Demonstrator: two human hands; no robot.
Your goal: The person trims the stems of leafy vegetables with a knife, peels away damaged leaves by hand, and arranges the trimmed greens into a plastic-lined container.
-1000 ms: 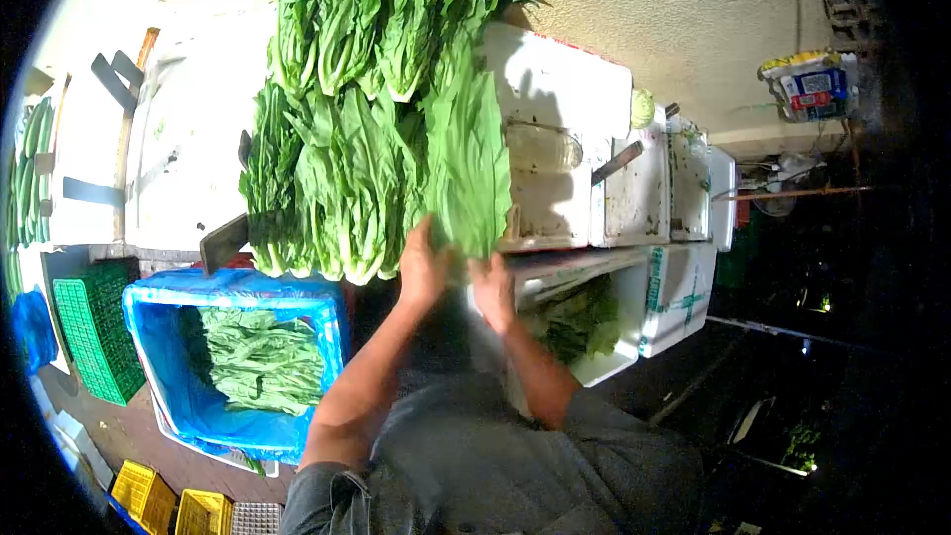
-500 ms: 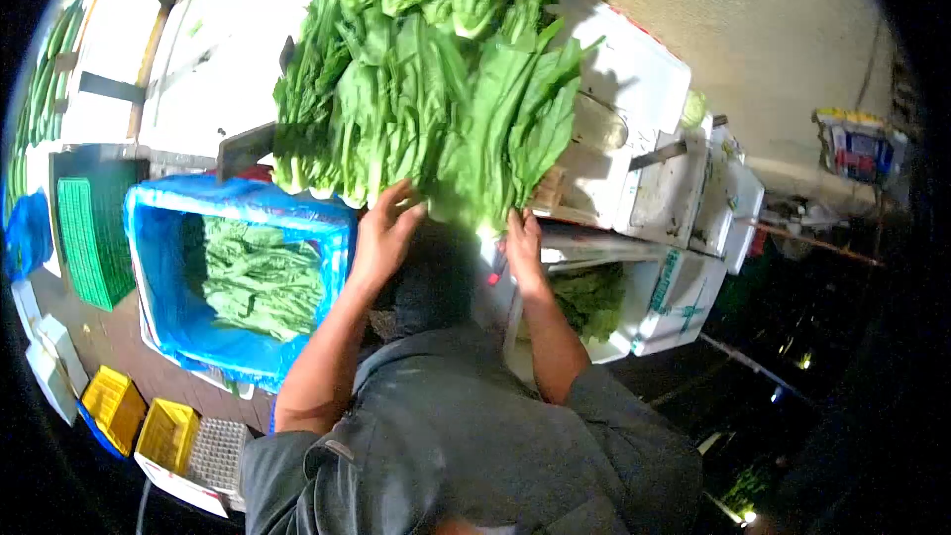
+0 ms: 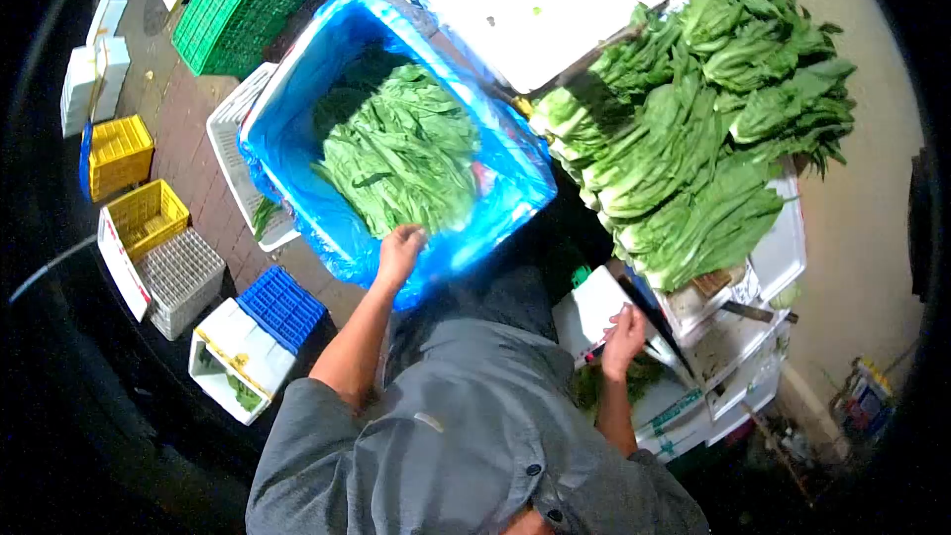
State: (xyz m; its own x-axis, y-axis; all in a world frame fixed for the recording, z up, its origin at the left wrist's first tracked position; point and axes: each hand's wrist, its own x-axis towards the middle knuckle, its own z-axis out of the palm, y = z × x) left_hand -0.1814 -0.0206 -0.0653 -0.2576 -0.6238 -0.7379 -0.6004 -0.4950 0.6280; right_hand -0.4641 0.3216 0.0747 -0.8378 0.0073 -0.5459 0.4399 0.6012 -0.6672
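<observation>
My left hand is at the near side of the bin lined with blue plastic. Its fingers are closed at the stem ends of the leafy greens inside, and the leaves beside it are blurred. To the right, my right hand hovers over a white foam box, fingers loosely bent and apart, with nothing visible in them. Beyond it, a stack of long-leaf lettuce lies with its pale stem ends toward me.
A white board stands behind the bin. On the left are a green crate, yellow baskets, a blue crate and a white foam box. More foam boxes stand at the lower right, beside the wall.
My view has turned left toward the blue-lined bin. Both hands have left the lettuce stack; the left is now at the bin and the right is lower, above the foam box.
</observation>
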